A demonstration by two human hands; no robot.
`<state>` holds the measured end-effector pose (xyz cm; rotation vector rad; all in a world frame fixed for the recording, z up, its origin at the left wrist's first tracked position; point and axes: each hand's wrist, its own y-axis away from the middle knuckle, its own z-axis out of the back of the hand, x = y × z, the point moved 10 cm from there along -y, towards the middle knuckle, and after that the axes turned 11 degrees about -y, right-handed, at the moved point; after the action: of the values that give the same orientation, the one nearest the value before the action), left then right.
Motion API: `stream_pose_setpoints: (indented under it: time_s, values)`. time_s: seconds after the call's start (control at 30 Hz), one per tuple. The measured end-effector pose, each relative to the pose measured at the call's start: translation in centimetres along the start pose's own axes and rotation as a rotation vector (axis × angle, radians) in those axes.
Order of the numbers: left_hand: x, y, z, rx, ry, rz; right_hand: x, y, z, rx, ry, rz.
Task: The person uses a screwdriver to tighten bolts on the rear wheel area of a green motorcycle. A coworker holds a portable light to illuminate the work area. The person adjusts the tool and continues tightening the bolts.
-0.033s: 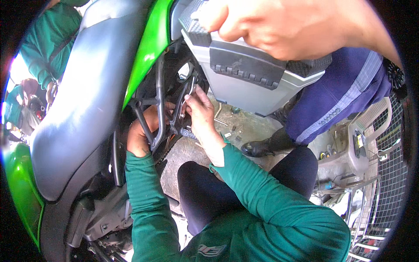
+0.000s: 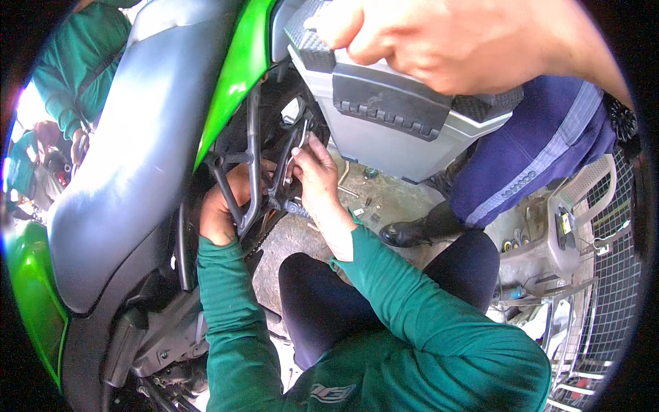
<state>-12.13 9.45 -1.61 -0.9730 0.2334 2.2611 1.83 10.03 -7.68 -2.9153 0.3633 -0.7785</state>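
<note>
A green and black motorcycle (image 2: 137, 158) stands at my left, its long seat uppermost. My right hand (image 2: 317, 175) is closed, thumb and fingers pinched on a slim silver metal piece (image 2: 296, 145) against a black bracket (image 2: 277, 184) at the rear. I cannot make out exactly what that piece is. Behind the black frame tubes (image 2: 253, 158) my left hand (image 2: 221, 204) reaches in from the near side. Those tubes and the bracket hide its fingers. Part of the rear wheel shows in the dark space beyond my hands.
Another person's hand (image 2: 439, 41) rests on a grey side case (image 2: 391, 147) close ahead. That person's boot (image 2: 412, 231) is on the floor. Small parts and a bent metal rod (image 2: 347, 185) lie on the concrete. A plastic chair (image 2: 559, 233) and wire mesh (image 2: 611, 254) are at right.
</note>
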Motion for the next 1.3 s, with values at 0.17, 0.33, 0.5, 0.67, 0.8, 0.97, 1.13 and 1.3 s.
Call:
stream_pose_setpoints:
  time_s: [0.17, 0.33, 0.5, 0.67, 0.8, 0.97, 1.13, 1.3]
  values:
    - [0.2, -0.2, 0.0, 0.006, -0.139, 0.019, -0.3, 0.1, 0.6, -0.046, -0.068, -0.094]
    - [0.4, -0.5, 0.2, -0.028, -0.180, 0.058, -0.2, 0.2, 0.1, -0.013, 0.003, -0.042]
    - [-0.2, 0.0, 0.4, -0.037, -0.235, 0.038, -0.2, 0.2, 0.3, -0.039, 0.148, 0.066]
    - [-0.8, 0.8, -1.0, 0.101, 0.044, -0.035, -0.3, 0.2, 0.5, -0.033, 0.195, 0.077]
    - [-0.5, 0.2, -0.8, 0.083, -0.050, -0.110, -0.2, 0.3, 0.4, -0.024, 0.193, 0.070]
    - [0.3, -0.5, -0.4, 0.090, -0.245, -0.062, -0.1, 0.4, -0.1, 0.008, 0.154, 0.054]
    - [1.2, -0.6, 0.0, 0.172, -0.143, 0.018, -0.2, 0.3, -0.5, 0.060, 0.110, 0.036]
    - [1.8, 0.5, 0.7, 0.014, -0.092, 0.021, -0.2, 0.2, -0.1, 0.039, 0.108, 0.070]
